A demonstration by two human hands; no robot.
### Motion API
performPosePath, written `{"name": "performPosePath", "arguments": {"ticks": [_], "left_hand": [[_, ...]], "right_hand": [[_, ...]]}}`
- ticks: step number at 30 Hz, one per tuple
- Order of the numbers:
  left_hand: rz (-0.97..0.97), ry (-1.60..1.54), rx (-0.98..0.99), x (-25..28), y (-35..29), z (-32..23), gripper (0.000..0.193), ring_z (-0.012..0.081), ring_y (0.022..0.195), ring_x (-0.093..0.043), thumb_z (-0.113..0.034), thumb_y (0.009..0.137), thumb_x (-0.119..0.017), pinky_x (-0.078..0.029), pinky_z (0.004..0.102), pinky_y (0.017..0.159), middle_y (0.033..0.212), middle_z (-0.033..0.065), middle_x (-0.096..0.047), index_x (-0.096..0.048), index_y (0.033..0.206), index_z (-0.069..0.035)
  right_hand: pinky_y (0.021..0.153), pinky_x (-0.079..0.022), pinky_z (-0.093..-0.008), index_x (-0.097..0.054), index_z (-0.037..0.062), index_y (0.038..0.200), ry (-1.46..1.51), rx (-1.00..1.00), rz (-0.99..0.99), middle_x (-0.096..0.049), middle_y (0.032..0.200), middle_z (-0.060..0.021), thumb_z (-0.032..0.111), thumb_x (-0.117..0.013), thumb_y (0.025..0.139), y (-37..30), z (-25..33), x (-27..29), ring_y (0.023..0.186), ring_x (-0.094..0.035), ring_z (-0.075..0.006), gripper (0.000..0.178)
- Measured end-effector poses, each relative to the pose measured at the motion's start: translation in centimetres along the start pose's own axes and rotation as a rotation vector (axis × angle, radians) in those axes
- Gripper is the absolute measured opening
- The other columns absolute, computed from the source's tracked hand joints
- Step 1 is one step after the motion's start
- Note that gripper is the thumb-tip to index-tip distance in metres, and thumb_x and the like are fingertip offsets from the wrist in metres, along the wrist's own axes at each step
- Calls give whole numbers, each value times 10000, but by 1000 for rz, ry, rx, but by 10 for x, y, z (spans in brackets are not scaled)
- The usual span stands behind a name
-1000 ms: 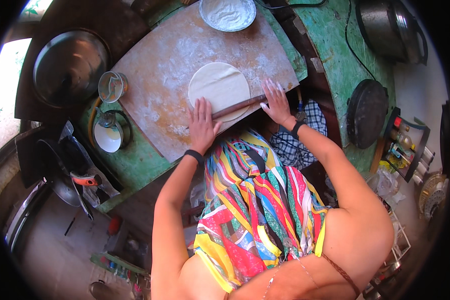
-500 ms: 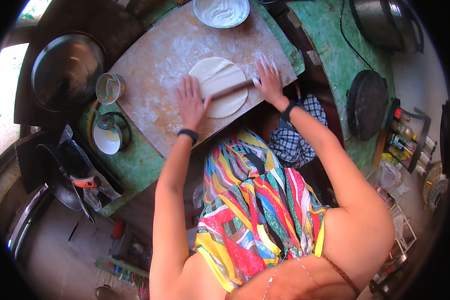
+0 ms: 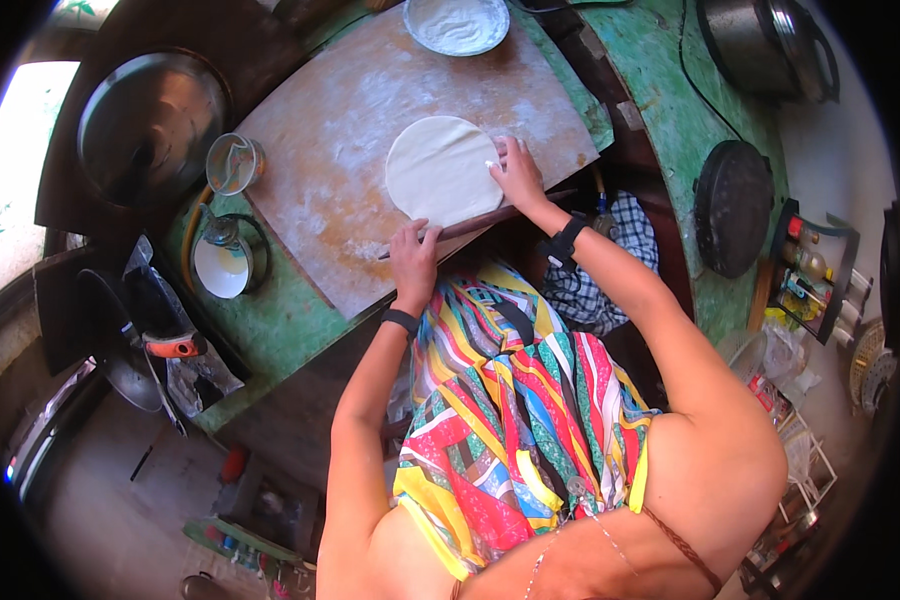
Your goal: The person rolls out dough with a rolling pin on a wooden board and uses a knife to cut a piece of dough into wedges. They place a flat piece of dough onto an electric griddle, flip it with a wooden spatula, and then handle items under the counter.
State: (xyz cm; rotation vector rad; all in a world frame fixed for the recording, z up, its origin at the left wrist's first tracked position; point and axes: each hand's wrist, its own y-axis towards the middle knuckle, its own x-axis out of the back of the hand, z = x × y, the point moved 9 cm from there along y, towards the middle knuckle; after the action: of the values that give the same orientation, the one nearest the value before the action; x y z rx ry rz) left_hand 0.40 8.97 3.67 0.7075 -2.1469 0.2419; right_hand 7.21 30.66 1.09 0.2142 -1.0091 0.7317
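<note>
A round, flat sheet of dough (image 3: 442, 170) lies on a floured wooden board (image 3: 320, 150). My left hand (image 3: 413, 262) is at its near left edge, fingers bent and closed on the rim. At the right edge, my right hand (image 3: 520, 180) pinches the dough between thumb and fingers. A thin dark rolling pin (image 3: 475, 224) rests along the board's near edge, beside the dough. It passes by my left hand and under my right wrist, and neither hand grips it.
A bowl of flour (image 3: 457, 22) stands at the far edge. To the left are a glass jar (image 3: 236, 165), a white bowl (image 3: 222, 268) and a large round pan (image 3: 153, 125). A checked cloth (image 3: 610, 265) hangs at the right. Further right sits a black round appliance (image 3: 733, 208).
My hands have left the rolling pin and taken the dough's edges. The pin has moved toward me, off the dough to the board's near edge.
</note>
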Motion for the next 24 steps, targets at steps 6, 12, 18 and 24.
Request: {"name": "performPosePath", "arguments": {"ticks": [6,12,18,24], "left_hand": [[20,-21,53,12,-38,7,238,271,905,-523,-45,725,-524,-404,375,793,969,101,-551,-596,949,-83],[24,-23,28,19,-52,13,267,270,891,-517,-2,686,-551,-413,377,764,934,88,-546,-592,936,-84],[56,-29,22,23,-59,21,270,266,867,-523,-3,685,-550,-418,370,751,905,93,-549,-596,940,-82],[51,-83,127,22,-60,41,331,290,908,-516,22,657,-570,-415,391,783,964,111,-547,-593,971,-82]], "right_hand": [[675,-469,-429,-574,57,880,-224,-105,334,-614,755,-128,292,-640,735,-10,-13,-18,758,-600,-323,285],[602,-493,-379,-623,18,771,-83,-224,607,-641,725,-135,225,-591,768,-31,-35,-72,662,-629,-248,209],[620,-485,-322,-639,18,934,345,96,996,-643,706,-76,166,-508,809,-103,67,-125,652,-620,-176,233],[815,-428,-387,-582,72,1035,-164,428,429,-584,1024,-133,206,-535,799,-54,68,-30,967,-534,-296,275]]}}
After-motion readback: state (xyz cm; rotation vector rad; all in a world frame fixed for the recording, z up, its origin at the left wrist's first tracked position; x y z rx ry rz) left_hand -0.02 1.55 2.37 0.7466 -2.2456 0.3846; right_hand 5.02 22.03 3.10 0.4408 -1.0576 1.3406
